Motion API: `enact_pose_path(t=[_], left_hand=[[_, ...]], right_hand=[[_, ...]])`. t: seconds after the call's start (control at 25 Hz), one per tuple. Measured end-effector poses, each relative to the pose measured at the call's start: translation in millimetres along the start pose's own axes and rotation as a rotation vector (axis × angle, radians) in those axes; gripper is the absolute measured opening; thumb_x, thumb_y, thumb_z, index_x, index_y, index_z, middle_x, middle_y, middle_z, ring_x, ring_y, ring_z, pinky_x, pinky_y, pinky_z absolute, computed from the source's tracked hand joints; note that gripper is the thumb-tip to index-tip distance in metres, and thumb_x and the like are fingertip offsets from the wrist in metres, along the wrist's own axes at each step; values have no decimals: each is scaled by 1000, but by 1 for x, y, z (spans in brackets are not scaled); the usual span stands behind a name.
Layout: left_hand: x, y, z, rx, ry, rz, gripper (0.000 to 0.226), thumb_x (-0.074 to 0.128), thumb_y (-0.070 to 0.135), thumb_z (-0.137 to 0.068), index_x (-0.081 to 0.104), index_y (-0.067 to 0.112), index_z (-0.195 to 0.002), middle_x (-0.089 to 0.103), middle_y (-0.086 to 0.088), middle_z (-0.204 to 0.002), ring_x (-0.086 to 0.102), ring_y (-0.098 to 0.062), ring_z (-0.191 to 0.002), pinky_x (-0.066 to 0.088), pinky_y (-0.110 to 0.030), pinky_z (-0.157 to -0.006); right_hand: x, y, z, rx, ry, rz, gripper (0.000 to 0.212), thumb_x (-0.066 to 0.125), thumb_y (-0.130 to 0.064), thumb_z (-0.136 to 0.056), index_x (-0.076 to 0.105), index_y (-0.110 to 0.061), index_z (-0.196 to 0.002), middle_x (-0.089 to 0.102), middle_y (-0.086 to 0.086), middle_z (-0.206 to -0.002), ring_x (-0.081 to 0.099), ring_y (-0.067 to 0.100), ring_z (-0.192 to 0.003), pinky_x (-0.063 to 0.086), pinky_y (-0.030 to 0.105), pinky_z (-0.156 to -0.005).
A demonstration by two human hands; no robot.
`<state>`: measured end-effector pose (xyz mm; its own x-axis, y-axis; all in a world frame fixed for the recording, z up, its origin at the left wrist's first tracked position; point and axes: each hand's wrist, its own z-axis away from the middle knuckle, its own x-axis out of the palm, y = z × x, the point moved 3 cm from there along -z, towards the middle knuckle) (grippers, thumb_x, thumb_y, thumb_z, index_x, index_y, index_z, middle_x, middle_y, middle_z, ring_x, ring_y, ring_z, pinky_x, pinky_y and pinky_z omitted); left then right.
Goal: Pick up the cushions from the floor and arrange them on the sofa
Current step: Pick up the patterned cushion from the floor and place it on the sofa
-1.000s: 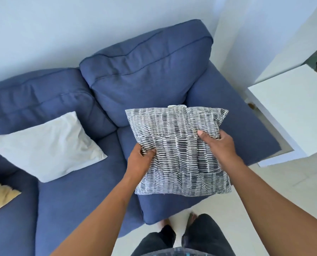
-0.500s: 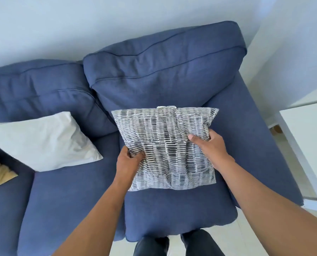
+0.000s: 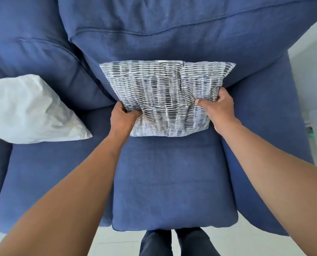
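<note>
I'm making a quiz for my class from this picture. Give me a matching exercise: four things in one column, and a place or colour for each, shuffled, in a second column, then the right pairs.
Things:
1. patterned cushion
2. white cushion
3. left hand
4. sofa

Descriptions:
A. blue
B. grips the cushion's lower left edge
C. lies on the seat at the left
D. held against the backrest by both hands

Pairs: 1-D, 2-C, 3-B, 4-A
</note>
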<state>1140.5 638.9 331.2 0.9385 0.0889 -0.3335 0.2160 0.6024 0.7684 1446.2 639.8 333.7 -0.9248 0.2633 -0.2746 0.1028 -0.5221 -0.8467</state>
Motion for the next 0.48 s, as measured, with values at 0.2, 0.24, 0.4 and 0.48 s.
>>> enact_pose_path(t=[0.2,0.24,0.4,0.48], left_hand=[[11,1,-23,-65,-24,7,44,82,1,-79,63,15,-116,75,3,-109,71,-15,-101,58,-32,-88],[12,4,-25,-74,-17,18,38,79,-3,-82,63,18,-110,74,5,-103,70,-13,-96,56,-30,-83],[6,9,-31,-107,-66,80,41,74,-9,-82,65,15,-114,77,-6,-113,73,-21,-105,61,-43,-92],[2,9,-29,-213,-133,83,42,71,-7,-86,62,9,-124,76,-9,-114,72,-23,-103,55,-53,-102]], right_hand=[[20,13,-32,83,-24,18,51,87,-3,-78,60,-18,-118,70,-11,-101,69,8,-92,57,27,-87],[20,11,-36,78,3,1,50,85,1,-78,61,-18,-117,72,-7,-102,71,13,-94,59,31,-88],[8,-5,-42,62,65,-34,40,81,5,-78,63,-20,-105,74,-5,-98,74,19,-95,64,39,-87],[3,-6,-41,126,30,18,45,84,0,-78,62,-15,-114,71,-3,-100,71,23,-97,61,35,-77]])
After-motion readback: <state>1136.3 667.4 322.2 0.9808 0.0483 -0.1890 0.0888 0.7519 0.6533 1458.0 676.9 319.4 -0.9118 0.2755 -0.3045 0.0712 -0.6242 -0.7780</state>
